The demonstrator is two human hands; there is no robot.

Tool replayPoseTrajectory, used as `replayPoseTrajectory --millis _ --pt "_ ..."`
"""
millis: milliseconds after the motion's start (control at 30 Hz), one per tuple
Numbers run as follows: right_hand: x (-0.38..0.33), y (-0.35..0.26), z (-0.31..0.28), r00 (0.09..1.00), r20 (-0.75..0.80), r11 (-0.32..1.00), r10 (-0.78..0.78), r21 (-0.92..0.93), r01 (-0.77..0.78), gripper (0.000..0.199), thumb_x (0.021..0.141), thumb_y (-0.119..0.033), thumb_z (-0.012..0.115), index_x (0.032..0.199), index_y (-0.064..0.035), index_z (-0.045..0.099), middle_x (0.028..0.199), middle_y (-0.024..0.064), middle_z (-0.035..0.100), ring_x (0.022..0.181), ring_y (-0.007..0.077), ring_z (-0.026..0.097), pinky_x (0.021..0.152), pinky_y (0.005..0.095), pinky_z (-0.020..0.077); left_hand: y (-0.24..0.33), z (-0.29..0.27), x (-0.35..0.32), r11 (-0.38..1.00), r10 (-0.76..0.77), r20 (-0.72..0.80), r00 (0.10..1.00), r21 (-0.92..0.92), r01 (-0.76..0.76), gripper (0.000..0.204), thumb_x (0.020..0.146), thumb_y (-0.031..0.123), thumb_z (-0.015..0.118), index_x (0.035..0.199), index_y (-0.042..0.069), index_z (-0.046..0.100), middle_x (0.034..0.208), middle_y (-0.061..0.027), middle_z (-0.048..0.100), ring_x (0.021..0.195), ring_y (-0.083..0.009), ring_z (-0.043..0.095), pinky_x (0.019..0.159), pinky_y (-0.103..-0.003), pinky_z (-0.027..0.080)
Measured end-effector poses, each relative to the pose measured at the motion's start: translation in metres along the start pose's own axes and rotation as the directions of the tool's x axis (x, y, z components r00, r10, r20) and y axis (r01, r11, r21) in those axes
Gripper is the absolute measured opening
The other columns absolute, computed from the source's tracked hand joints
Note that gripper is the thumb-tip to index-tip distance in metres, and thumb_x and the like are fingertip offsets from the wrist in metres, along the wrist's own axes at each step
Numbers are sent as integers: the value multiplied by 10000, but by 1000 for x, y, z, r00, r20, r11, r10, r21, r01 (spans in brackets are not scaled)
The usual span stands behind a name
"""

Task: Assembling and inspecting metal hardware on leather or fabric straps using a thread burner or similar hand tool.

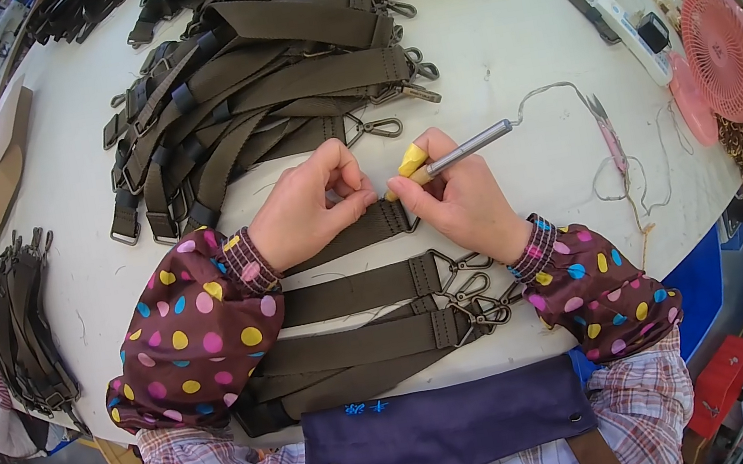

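Observation:
My right hand (474,200) grips a pen-shaped electric tool (472,145) with a metal barrel, yellow wrapping and a thin cord at its rear. The tool slants down to the left, its front end at the stitched end of a dark olive webbing strap (357,235). Beside that end, the thumb and forefinger of my left hand (309,211) are pinched together; whatever is between them is too small to make out. Nearer me lie more webbing straps (352,292) with metal snap hooks (478,312) at their right ends.
A large heap of similar straps (281,41) covers the far middle of the white table (497,44). Another bundle (24,329) hangs at the left edge. Pink-handled thread snips (611,143), a power strip (634,36) and a pink fan (725,53) are on the right.

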State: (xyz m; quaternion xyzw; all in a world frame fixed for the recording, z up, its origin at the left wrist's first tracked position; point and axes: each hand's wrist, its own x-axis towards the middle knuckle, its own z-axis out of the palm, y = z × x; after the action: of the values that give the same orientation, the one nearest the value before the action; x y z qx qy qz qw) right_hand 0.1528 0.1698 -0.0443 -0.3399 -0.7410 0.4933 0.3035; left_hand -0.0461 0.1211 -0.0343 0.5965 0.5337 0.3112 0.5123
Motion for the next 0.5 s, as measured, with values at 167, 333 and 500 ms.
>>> replayPoseTrajectory --millis 167,333,500 --pt "-2 3 -3 998 -28 998 -54 41 55 221 839 -145 657 910 -20 490 633 52 530 521 125 505 491 258 402 11 -8 -8 953 62 -42 997 298 -47 248 817 108 662 893 47 434 836 -48 554 761 -140 560 677 -270 470" --pt "-6 15 -21 979 -10 960 -204 -198 198 191 806 -100 677 947 -54 557 782 74 619 621 221 561 585 291 467 13 -13 -45 640 107 -41 993 767 -37 388 741 347 728 893 80 490 859 -74 508 868 -277 557 703 -389 461" --pt "-8 7 -27 902 159 839 -401 -332 431 247 749 -58 692 958 -65 561 811 73 621 748 248 585 642 336 482 14 -6 -53 587 237 -83 968 806 -74 284 715 221 698 837 87 479 838 -57 501 779 -244 556 624 -352 464"
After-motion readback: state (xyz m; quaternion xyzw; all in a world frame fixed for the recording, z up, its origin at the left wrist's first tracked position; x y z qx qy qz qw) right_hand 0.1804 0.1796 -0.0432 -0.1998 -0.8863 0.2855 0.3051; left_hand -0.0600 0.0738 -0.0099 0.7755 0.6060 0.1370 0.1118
